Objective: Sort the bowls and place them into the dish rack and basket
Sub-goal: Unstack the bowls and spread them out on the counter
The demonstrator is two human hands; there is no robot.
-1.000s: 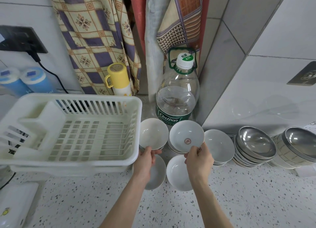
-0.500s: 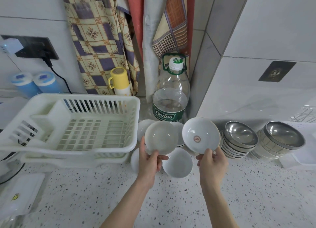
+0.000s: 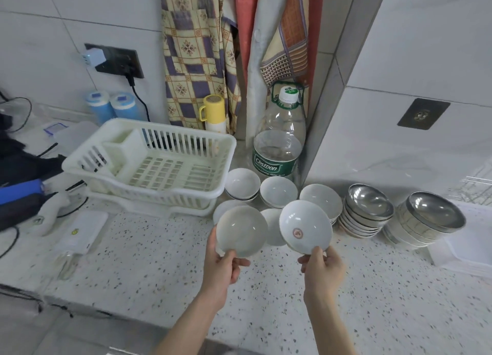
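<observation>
both bowls now lifted off the counter, left hand (image 3: 222, 271) pinching a plain white ceramic bowl (image 3: 241, 231), right hand (image 3: 322, 268) pinching the red-marked white bowl (image 3: 305, 230), empty white plastic dish rack (image 3: 149, 163) waiting just left.

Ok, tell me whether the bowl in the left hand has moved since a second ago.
Yes. The bowl in the left hand has come toward the person, away from the water bottle.

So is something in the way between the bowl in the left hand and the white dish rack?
Nothing visible. The left hand holds the plain bowl above bare counter, right of the dish rack, whose top is open.
</observation>
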